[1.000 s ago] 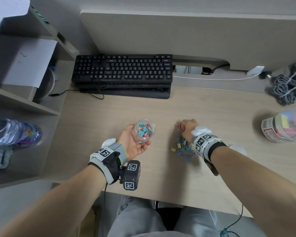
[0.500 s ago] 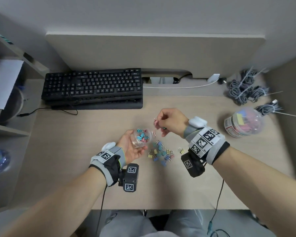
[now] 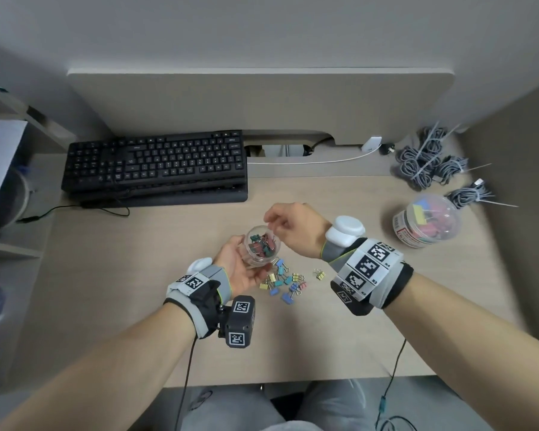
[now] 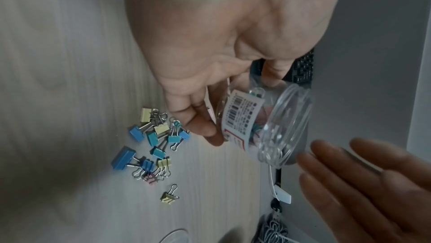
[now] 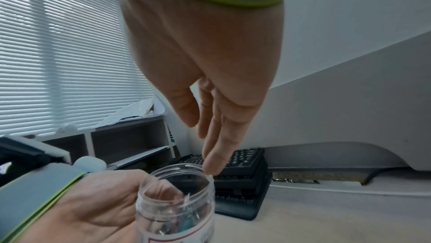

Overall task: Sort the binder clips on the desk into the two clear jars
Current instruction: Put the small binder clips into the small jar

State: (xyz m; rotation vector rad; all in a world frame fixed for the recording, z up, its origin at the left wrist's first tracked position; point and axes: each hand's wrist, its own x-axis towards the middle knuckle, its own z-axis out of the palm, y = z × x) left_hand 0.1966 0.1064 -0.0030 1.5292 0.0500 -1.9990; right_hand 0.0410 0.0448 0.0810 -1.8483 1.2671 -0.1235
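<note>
My left hand [image 3: 240, 265] grips a small clear jar [image 3: 262, 247] above the desk, its mouth up and several pink and teal binder clips inside. The same jar [image 4: 261, 123] shows a barcode label in the left wrist view. My right hand [image 3: 285, 223] hovers just over the jar's rim with straight, relaxed fingers [image 5: 214, 147] and nothing in them. A pile of blue, yellow and pink binder clips [image 3: 282, 279] lies on the desk right of the jar, with one yellow clip [image 3: 319, 274] apart from it. The second clear jar [image 3: 425, 222], with larger clips inside, lies at the right.
A black keyboard [image 3: 156, 166] sits at the back left of the desk [image 3: 137, 259]. Bundled grey cables [image 3: 430, 160] lie at the back right, with a white cable [image 3: 308, 161] along the back. Shelves [image 3: 10, 213] stand on the left.
My right hand carried a pinched clip from the pile to the jar's mouth and now holds nothing, fingers straightened. My left hand raised the jar slightly. The head view shifted.
</note>
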